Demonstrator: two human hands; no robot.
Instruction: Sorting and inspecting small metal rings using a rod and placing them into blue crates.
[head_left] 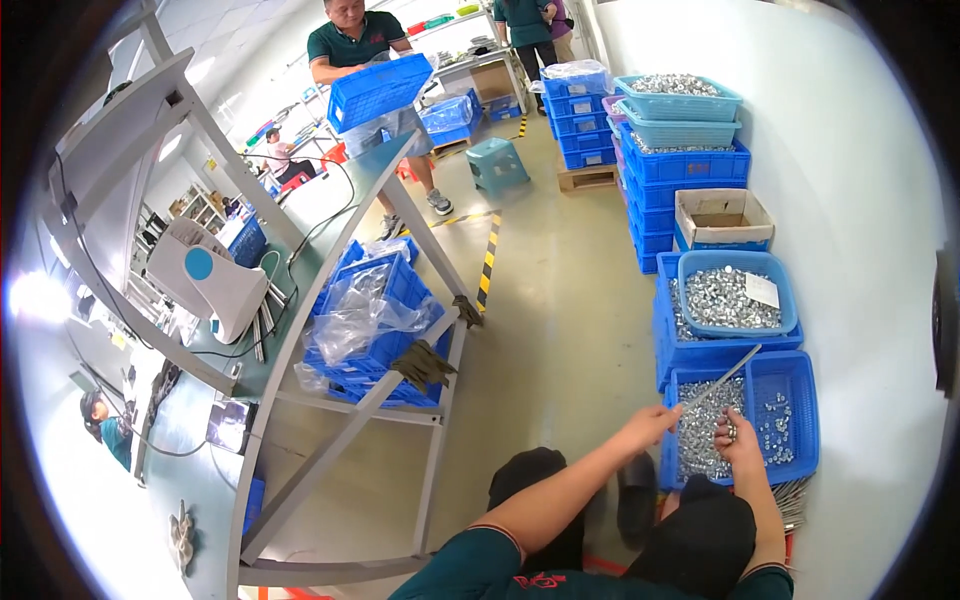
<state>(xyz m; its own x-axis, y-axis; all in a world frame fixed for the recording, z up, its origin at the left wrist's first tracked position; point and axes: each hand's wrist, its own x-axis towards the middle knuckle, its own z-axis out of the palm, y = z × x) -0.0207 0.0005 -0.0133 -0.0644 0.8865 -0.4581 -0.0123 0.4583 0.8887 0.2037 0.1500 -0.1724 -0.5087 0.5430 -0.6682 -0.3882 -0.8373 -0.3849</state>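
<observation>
My left hand (653, 426) is closed around the lower end of a thin metal rod (722, 379), which slants up and to the right over a blue divided bin (812, 432). Just right of it, my right hand (738, 440) curls round a few small shiny metal pieces that look like nuts (732, 431). Beneath both hands, the bin's left compartment holds a deep heap of small silvery metal parts (700, 455). Fewer loose ones (776, 425) lie scattered in the right compartment.
Beyond the bin stand a light-blue basket of metal parts (715, 300), a cardboard box (725, 212) and stacked blue crates (690, 195) along the wall. To my left is a green-topped workbench (330, 235) with metal legs. A person (365, 50) carries a blue crate (380, 92).
</observation>
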